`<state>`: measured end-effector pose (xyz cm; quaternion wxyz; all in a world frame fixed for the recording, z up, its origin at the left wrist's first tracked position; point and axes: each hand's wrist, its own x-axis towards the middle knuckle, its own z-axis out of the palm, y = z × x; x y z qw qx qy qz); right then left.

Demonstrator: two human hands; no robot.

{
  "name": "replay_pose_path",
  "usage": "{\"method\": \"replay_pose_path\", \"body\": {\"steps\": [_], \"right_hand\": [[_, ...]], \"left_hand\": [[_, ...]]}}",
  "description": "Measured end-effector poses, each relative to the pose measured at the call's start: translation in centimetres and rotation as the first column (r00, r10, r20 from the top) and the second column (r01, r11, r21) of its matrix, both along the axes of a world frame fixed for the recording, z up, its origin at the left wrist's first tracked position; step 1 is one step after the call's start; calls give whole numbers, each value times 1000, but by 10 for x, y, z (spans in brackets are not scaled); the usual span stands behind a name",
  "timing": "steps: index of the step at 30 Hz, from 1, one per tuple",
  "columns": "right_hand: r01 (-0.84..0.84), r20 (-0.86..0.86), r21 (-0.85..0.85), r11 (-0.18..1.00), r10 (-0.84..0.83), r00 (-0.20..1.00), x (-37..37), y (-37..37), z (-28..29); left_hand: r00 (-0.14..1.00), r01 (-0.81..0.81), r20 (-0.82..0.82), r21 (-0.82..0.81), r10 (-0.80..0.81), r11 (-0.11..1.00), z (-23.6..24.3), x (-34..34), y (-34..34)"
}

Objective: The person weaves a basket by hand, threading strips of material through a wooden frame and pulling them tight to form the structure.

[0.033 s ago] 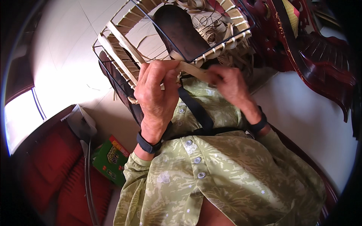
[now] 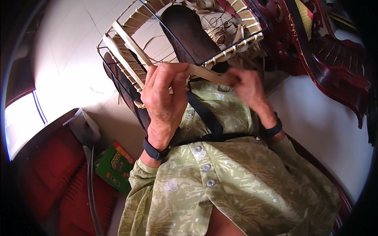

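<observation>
My left hand (image 2: pixel 164 100) grips one end of a flat pale tan strip (image 2: pixel 204 74) just below a black wire frame (image 2: pixel 166 28) edged with wrapped tan strapping (image 2: pixel 250 17). The strip stretches rightward to my right hand (image 2: pixel 247 89), whose slightly blurred fingers are pinched on it. The frame rests over my dark-clad legs (image 2: pixel 181 31), with two pale slats (image 2: pixel 132 46) along its left side. A tangle of thin twine (image 2: pixel 218 36) and loose strips shows inside and behind it. My left fingertips are partly hidden.
Carved dark red wooden furniture (image 2: pixel 323 67) stands at right. At lower left are red cushions (image 2: pixel 53 169), a green printed box (image 2: pixel 114 169) and a long metal implement (image 2: pixel 83 126). A black strap (image 2: pixel 204 114) crosses my green patterned clothing. Pale tiled floor (image 2: pixel 69 59) lies at upper left.
My right hand has moved a little to the right along with the strip, drawing away from my left hand, which has barely moved.
</observation>
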<state>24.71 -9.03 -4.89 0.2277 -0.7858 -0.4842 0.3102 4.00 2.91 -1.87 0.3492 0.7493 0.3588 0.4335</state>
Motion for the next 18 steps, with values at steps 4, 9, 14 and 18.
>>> {"method": "replay_pose_path", "body": {"steps": [4,9,14,18], "right_hand": [[238,357,-476,846,-62,932,75,-36,17],[106,301,70,992,-122,946,27,-8,84],[-428,564,401,810,150,812,-14,21,107],[-652,627,376,658,338,702,-23,32,120]], "left_hand": [[1000,7,-4,-23,-7,1000,2,-5,-2],[992,111,-58,-36,-113,993,9,-12,-12],[996,70,-48,-65,-73,995,17,-23,-27],[988,152,-27,-45,-153,987,9,-16,-34]]}}
